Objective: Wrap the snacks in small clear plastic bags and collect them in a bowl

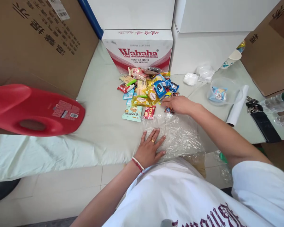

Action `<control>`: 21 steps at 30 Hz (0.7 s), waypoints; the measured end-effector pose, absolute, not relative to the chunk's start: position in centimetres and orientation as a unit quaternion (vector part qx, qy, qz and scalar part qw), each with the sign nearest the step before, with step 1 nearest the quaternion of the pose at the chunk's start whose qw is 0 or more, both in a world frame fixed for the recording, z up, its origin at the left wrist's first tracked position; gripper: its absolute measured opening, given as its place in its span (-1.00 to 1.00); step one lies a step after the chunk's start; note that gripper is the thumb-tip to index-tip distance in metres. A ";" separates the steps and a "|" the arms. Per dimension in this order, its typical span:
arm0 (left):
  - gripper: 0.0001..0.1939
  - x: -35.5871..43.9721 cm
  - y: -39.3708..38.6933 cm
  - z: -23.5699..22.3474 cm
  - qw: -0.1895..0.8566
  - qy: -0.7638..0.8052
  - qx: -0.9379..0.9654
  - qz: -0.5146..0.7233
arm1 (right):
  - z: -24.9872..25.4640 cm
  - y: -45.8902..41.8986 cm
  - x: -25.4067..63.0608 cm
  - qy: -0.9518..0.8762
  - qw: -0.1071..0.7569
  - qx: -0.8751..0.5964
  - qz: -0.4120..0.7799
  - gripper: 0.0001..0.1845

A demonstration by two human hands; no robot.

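My left hand [151,145] lies flat with its fingers spread on a clear plastic bag [182,135] at the table's front edge. At the right side of a heap of wrapped snacks [142,86], my right hand [177,104] reaches in with fingers stretched out to the left. Its fingertips touch small packets, and a dark little packet [169,110] shows just below them. The heap's front holds a pale green packet [132,113] and a red packet [149,112]. Blue packets [159,89] and yellow packets [151,94] lie behind.
A white and red water carton [138,52] stands behind the heap. At left is a large red jug [38,110] before a brown box [42,41]. On the right are a clear bowl [223,101] with a packet, a white paper roll [238,105], keys [253,105] and a black phone-like object [266,127].
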State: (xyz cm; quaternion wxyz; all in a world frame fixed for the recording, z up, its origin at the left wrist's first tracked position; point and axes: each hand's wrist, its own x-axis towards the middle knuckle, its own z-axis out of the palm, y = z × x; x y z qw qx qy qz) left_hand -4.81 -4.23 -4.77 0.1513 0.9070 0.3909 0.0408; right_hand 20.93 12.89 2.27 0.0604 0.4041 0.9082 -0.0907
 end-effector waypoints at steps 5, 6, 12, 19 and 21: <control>-0.33 -5.1 -4.3 -4.9 0.152 0.392 0.905 0.058 | 1.6 14.4 21.1 0.939 0.105 0.316 -0.088 -0.69; -0.33 -5.1 -4.3 -4.9 0.155 0.392 0.905 0.062 | 2.0 14.4 21.5 0.940 0.080 0.317 -0.097 -0.69; -0.33 -5.2 -4.2 -5.0 0.168 0.391 0.902 0.077 | 5.3 17.0 25.6 0.831 -0.117 0.504 -0.202 -0.64; -0.36 -5.2 -4.1 -5.0 0.169 0.395 0.899 0.081 | 2.4 18.5 26.9 0.608 -0.055 0.748 -0.260 -0.51; -0.37 -5.1 -4.1 -5.1 0.168 0.395 0.899 0.083 | 1.2 17.9 25.4 0.599 -0.035 0.768 -0.224 -0.42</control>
